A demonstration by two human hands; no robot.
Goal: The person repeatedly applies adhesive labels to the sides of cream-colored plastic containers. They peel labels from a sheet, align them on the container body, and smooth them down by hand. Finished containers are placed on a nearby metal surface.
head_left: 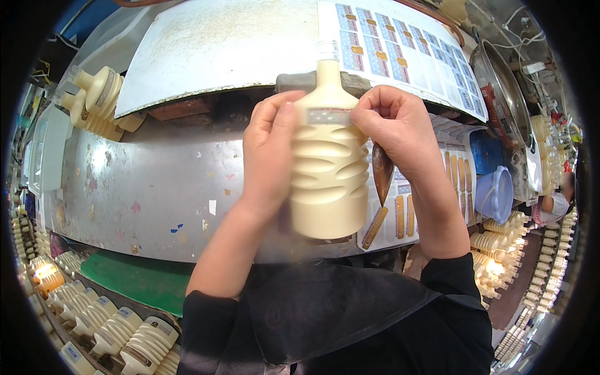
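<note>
A cream bottle (329, 212) with wavy grooves lies in front of me, its narrow neck pointing away past a grey block (297, 82). Across its shoulder sits a pale decal strip (329, 117) with dotted patterning. My left hand (270, 140) is curled against the bottle's left shoulder, thumb and fingers bearing on it. At the strip's right end, my right hand (395, 119) pinches thumb and finger together at the decal's edge. A brown pointed, blade-like tool (382, 172) hangs below that same hand, its upper end hidden by the palm.
A white board (231, 44) with a printed decal sheet (400, 47) spans the far side. More decal sheets (400, 215) lie to the right, near a blue bucket (495, 195). Grooved bottles (147, 344) line both sides. Another person (553, 206) is at the far right.
</note>
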